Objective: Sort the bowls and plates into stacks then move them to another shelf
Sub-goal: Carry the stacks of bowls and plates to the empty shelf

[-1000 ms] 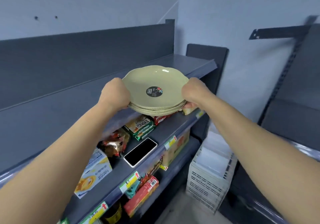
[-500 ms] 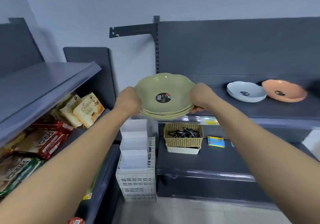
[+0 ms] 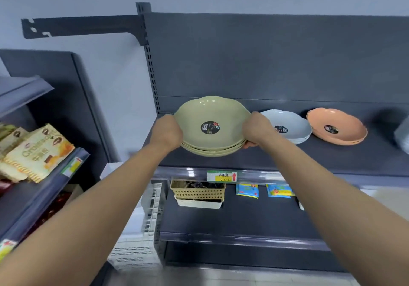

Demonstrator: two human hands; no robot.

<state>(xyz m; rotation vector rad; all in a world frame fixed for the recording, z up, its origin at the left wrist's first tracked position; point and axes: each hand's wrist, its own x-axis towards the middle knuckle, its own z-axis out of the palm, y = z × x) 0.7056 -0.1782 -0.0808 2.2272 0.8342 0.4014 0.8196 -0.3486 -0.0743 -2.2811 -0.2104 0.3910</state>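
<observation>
over the shelf's (image 3: 276, 159) left end, left hand (image 3: 166, 133) and right hand (image 3: 256, 130) grip the green stack (image 3: 212, 128); next, lower it beside the white stack (image 3: 290, 128).

We swing away from the snack shelving, which slides to the far left edge with its cracker packets (image 3: 37, 152), and now face the dark shelf (image 3: 332, 159) square on. The green plate stack (image 3: 212, 128), carried between our left hand (image 3: 166, 133) and right hand (image 3: 257, 130), has travelled from open air to a spot over the shelf's left end, just beside the white plates (image 3: 292, 126). The orange plates (image 3: 338, 126) come closer into view, and the basket (image 3: 198, 191) below now sits under the stack rather than behind it
</observation>
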